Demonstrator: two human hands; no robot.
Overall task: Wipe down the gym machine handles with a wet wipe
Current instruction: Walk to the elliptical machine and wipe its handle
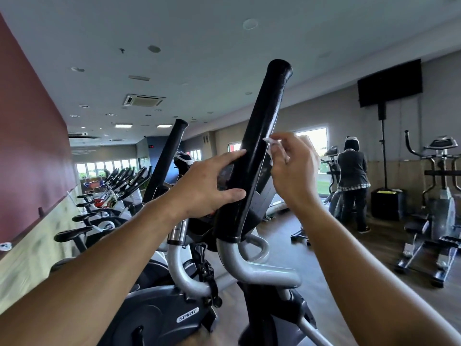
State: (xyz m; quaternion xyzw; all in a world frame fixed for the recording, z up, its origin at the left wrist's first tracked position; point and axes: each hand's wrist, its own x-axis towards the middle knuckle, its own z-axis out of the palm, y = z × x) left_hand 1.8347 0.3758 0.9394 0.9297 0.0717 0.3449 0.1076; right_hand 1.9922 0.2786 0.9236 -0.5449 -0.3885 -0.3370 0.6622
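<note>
A long black padded handle of an elliptical machine rises tilted toward the upper right at the frame's centre. My left hand reaches to its left side, fingers spread, thumb and forefinger touching the lower part of the grip. On the handle's right side my right hand pinches a small white wet wipe, which touches the edge of the handle near its middle. A second black handle of the same machine stands further left, untouched.
A row of exercise bikes runs along the red wall on the left. The machine's silver arms curve below the handles. A person stands on a machine at the right, near a speaker stand and another elliptical.
</note>
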